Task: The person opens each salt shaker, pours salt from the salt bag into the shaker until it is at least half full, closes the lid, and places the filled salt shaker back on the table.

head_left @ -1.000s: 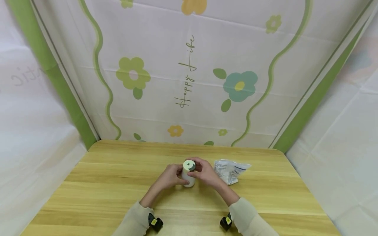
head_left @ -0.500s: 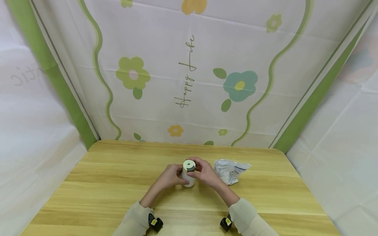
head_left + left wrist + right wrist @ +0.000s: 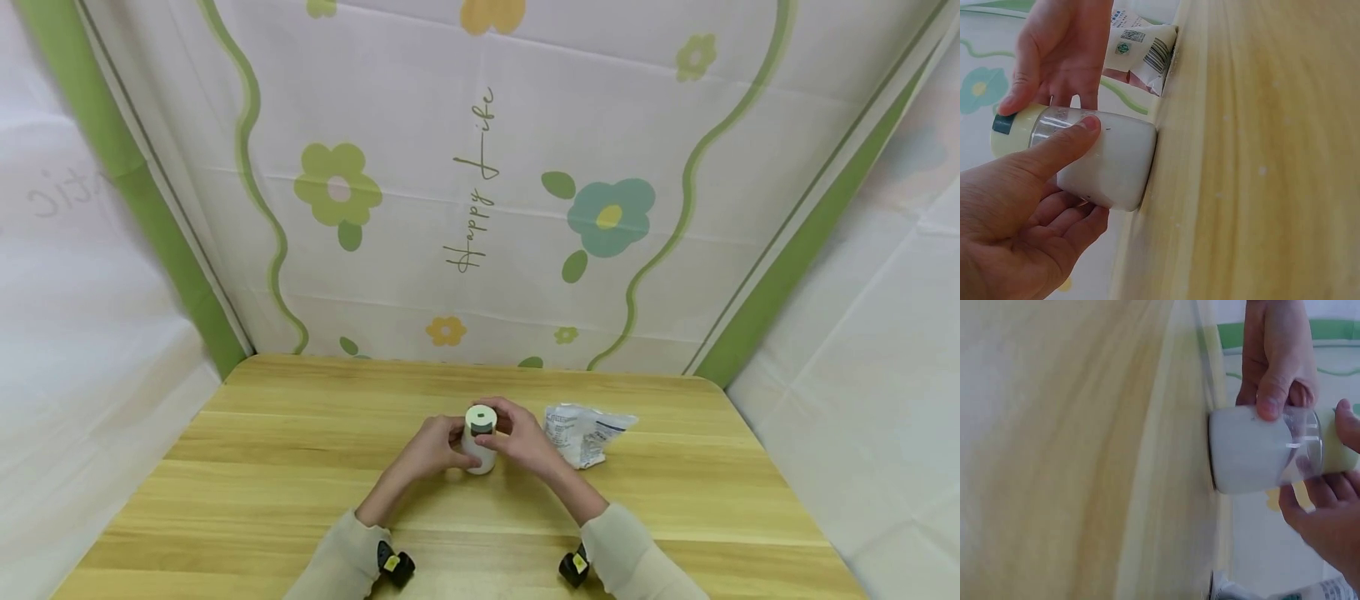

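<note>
A clear seasoning jar [image 3: 1116, 156] filled partway with white powder or grains stands upright on the wooden table. Its pale yellow-green lid [image 3: 480, 413] carries a dark green tab [image 3: 1002, 124] that faces the front. My left hand [image 3: 433, 448] grips the jar's body, with the thumb across the near side and the fingers round the far side. My right hand [image 3: 522, 435] holds the lid from the right, its thumb beside the dark tab. In the right wrist view both hands are at the jar [image 3: 1250, 450], and part of the right hand is cut off by the frame edge.
A crumpled white printed packet [image 3: 583, 435] stands on the table [image 3: 300, 475] just right of the right hand. Its barcode shows in the left wrist view. Behind the table hangs a floral curtain [image 3: 420, 233], and pale fabric walls close off both sides.
The dark tab on the lid has shifted from the right side round to the front. Both hands stay at nearly the same places on the jar, which remains on the table.
</note>
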`<action>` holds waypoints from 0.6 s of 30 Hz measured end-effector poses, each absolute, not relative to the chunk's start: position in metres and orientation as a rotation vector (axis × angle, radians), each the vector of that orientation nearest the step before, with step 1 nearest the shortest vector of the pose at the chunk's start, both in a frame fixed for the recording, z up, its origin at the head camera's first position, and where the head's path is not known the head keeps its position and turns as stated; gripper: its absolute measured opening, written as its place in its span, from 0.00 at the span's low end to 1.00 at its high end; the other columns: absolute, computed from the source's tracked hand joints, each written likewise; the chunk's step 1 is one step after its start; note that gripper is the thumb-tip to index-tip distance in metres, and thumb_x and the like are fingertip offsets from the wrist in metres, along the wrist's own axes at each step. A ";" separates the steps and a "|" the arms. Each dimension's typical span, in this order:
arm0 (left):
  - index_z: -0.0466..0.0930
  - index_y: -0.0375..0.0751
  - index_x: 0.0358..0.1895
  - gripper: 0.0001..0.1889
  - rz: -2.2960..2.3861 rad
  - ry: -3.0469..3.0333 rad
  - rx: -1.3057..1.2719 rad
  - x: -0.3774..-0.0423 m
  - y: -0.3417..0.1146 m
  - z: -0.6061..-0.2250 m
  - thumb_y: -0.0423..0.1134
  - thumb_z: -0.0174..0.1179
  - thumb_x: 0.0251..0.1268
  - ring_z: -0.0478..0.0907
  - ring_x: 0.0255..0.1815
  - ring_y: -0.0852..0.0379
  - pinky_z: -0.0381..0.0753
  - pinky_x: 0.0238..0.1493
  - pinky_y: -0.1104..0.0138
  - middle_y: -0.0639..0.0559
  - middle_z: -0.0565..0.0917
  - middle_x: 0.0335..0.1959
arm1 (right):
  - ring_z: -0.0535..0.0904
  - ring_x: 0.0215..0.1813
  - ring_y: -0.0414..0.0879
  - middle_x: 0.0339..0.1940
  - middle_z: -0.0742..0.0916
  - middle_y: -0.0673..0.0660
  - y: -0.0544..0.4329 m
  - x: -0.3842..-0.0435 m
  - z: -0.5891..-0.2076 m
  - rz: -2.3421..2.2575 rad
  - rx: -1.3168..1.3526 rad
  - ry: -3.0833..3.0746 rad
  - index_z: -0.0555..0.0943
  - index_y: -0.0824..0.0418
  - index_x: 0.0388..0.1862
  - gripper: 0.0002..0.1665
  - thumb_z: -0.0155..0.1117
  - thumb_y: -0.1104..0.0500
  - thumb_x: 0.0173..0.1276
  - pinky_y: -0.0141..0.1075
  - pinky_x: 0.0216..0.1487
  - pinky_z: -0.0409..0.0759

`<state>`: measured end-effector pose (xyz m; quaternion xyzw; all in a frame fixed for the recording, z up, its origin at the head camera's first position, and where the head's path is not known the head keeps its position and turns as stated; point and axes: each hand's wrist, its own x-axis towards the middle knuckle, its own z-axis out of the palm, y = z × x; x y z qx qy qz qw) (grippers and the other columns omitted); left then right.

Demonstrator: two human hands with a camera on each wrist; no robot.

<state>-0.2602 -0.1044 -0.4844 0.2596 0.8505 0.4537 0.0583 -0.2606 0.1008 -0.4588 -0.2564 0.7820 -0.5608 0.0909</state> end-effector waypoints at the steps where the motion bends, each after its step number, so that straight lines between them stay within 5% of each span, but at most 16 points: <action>1: 0.84 0.40 0.51 0.21 1.376 2.576 0.787 -0.260 -0.104 -0.485 0.38 0.76 0.53 0.85 0.53 0.50 0.85 0.53 0.56 0.45 0.88 0.51 | 0.79 0.65 0.58 0.63 0.82 0.61 0.100 -0.260 -0.459 -1.668 -0.735 2.340 0.74 0.61 0.67 0.31 0.71 0.60 0.65 0.48 0.65 0.79; 9: 0.84 0.42 0.52 0.21 1.350 2.581 0.771 -0.260 -0.104 -0.486 0.38 0.76 0.53 0.85 0.53 0.52 0.85 0.53 0.59 0.48 0.88 0.51 | 0.76 0.67 0.58 0.68 0.78 0.62 0.101 -0.259 -0.460 -1.660 -0.794 2.316 0.70 0.62 0.71 0.35 0.70 0.63 0.65 0.51 0.68 0.75; 18: 0.84 0.42 0.50 0.19 1.377 2.570 0.764 -0.260 -0.104 -0.484 0.37 0.76 0.53 0.85 0.53 0.52 0.85 0.54 0.59 0.48 0.88 0.50 | 0.81 0.63 0.57 0.61 0.83 0.61 0.098 -0.256 -0.459 -1.694 -0.686 2.365 0.75 0.60 0.65 0.31 0.73 0.59 0.64 0.44 0.61 0.82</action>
